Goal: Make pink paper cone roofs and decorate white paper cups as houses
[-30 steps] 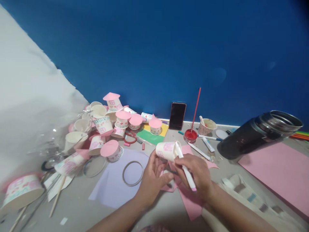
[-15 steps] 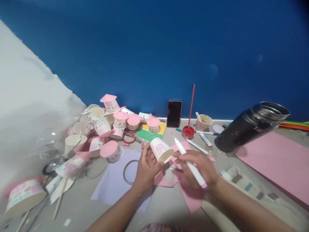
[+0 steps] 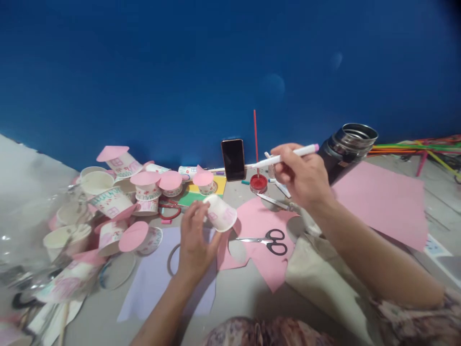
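A white paper cup (image 3: 221,215) with pink drawing on its side is held tilted in my left hand (image 3: 198,235), the fingers curved round its left side. My right hand (image 3: 300,175) is raised to the right of the cup, closed on a white marker (image 3: 293,156) with a pink end; its other end points left. Below the cup, black-handled scissors (image 3: 270,241) lie on cut pink paper (image 3: 259,221). A lilac sheet (image 3: 151,274) and a grey ring (image 3: 171,259) lie under my left forearm and hand.
Several decorated paper cups with pink paper tops (image 3: 146,179) crowd the left. A phone (image 3: 233,161) leans on the blue wall beside a red pot (image 3: 258,183) with a red stick. A dark flask (image 3: 342,149) and pink sheet (image 3: 382,206) are at right.
My right hand has lifted up and away from the cup with the marker, uncovering the scissors. The cup has been turned in my left hand. The view has shifted right.
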Tool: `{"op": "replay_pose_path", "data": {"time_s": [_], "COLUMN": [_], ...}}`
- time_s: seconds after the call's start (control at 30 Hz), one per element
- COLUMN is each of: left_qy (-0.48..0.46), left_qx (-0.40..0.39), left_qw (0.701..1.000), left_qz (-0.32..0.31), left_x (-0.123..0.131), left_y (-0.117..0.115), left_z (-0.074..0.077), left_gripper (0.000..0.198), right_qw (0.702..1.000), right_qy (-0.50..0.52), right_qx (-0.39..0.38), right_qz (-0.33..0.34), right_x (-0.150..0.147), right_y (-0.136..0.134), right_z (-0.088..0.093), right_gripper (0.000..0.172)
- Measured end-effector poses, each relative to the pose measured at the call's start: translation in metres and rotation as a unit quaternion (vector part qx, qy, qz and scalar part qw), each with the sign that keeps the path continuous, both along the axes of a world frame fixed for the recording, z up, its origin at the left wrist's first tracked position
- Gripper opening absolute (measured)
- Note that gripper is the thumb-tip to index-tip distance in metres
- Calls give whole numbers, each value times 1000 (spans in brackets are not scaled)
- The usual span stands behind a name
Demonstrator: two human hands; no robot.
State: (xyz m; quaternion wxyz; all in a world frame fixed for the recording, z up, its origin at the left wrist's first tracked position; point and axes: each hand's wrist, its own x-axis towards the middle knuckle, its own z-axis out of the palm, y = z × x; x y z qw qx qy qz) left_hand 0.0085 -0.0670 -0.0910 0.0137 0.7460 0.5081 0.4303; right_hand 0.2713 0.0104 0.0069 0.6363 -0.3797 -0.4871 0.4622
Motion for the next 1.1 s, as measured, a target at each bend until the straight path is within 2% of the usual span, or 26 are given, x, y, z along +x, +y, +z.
{"op": "replay_pose_path", "data": {"time_s": [0.1, 0.17, 0.23, 0.33, 0.4, 0.53, 0.6, 0.67, 0.73, 0.77, 0.83, 0.87, 0.9, 0.93, 0.97, 1.03, 1.1], "left_qy": [-30, -36, -18, 61, 121, 183, 198, 205, 191, 163, 122, 129, 151, 195, 250, 290, 343], "left_qx": [-6, -16, -19, -23, -26, 32, 37, 10, -12, -8, 10, -20, -82, -179, -265, -312, -354], "left_qw": [998, 995, 994, 995, 992, 981, 976, 976, 981, 986, 992, 991, 985, 962, 925, 891, 849], "left_qz": [55, 90, 108, 73, 37, 58, 82, 77, 42, 32, 24, 8, -27, -72, -109, -157, -192], "left_x": [-12, -21, -25, -22, -14, 0, 1, -3, -9, -11, -13, -11, -8, -3, 2, 17, 34], "left_y": [-4, -7, -11, -17, -20, -24, -26, -29, -28, -24, -5, 10, 28, 48, 68, 104, 128], "left_z": [23, 32, 34, 24, 12, -15, -22, -19, -2, 10, 39, 52, 62, 70, 74, 73, 65], "left_gripper": [75, 76, 76, 74, 71, 70, 69, 68, 69, 67, 36, 22, 19, 22, 23, 19, 8], "right_qw": [993, 986, 976, 968, 968, 972, 975, 977, 979, 979, 979, 978, 978, 978, 978, 978, 979], "right_qy": [67, 98, 131, 152, 155, 149, 138, 126, 117, 115, 115, 116, 117, 118, 118, 117, 113], "right_qx": [-76, -109, -147, -173, -176, -170, -166, -163, -164, -165, -168, -169, -170, -170, -170, -169, -167], "right_qz": [52, 75, 93, 98, 92, 61, 50, 45, 41, 39, 33, 31, 29, 27, 25, 20, 13], "right_x": [4, 2, -4, -12, -13, -6, -3, 0, 1, 1, 1, 1, 2, 2, 2, 2, 2], "right_y": [-8, -24, -40, -55, -57, -53, -51, -49, -48, -46, -44, -43, -42, -41, -41, -40, -40], "right_z": [-1, -18, -45, -82, -97, -106, -108, -112, -116, -118, -121, -121, -122, -121, -121, -119, -117], "right_gripper": [35, 37, 35, 36, 37, 35, 33, 33, 33, 34, 34, 35, 35, 35, 35, 36, 38]}}
